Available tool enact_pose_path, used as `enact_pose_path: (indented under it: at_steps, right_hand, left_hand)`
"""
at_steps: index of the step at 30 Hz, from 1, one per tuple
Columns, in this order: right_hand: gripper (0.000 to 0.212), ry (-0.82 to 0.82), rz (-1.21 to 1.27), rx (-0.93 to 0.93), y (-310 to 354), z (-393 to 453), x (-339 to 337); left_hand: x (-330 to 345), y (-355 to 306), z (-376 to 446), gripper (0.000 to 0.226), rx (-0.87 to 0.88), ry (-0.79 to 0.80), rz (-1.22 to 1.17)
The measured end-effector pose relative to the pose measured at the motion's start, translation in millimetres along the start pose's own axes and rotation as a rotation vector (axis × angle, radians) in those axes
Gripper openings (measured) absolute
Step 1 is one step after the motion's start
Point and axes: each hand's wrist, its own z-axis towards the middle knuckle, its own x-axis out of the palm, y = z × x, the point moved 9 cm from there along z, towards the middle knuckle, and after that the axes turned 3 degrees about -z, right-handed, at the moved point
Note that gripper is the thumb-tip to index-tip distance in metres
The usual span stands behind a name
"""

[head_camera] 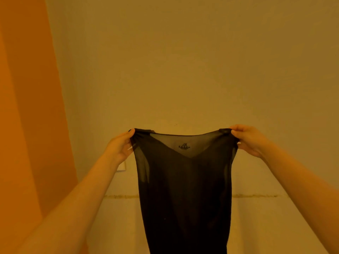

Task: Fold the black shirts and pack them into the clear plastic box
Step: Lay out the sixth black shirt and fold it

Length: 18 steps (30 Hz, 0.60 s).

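The black shirt (185, 189) is thin and half see-through, with a V neckline and a small printed label, and it hangs straight down before the wall (183, 61). The left hand (120, 147) pinches its left shoulder and the right hand (247, 141) pinches its right shoulder, both arms stretched forward and raised.

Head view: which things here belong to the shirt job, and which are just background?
Job:
- black shirt, held up by its shoulders
- left hand, gripping one shoulder
- right hand, gripping the other

Background:
- wall
- orange panel
- wall plate

The clear box isn't in view.
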Motion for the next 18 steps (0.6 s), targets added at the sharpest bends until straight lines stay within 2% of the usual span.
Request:
enact_pose_path:
  at_steps: [3, 6, 9, 11, 13, 15, 18]
  right_hand:
    - [0.028, 0.017, 0.225, -0.009, 2, -4, 7]
    - [0.026, 0.064, 0.199, -0.029, 4, -9, 9]
    - [0.02, 0.086, -0.083, -0.049, 4, -9, 6]
    - [0.016, 0.016, -0.232, -0.078, 5, -5, -1]
    - [0.012, -0.063, -0.2, -0.114, 8, -2, -9]
    - [0.017, -0.09, -0.076, -0.123, 7, 1, -12]
    - [0.021, -0.062, 0.003, -0.093, 3, 4, -8]
  left_hand:
    - [7, 3, 3, 0.005, 0.014, 0.027, -0.136]
    - [5, -1, 8, 0.004, 0.08, 0.014, -0.133]
    - [-1, -6, 12, 0.01, 0.148, -0.045, 0.014]
    - [-5, -12, 12, 0.016, 0.203, -0.097, 0.188]
    - [-2, -18, 9, 0.025, 0.254, -0.084, 0.37]
    - [2, -21, 6, 0.028, 0.293, -0.068, 0.503]
    - [6, -21, 1, 0.01, 0.27, -0.051, 0.549]
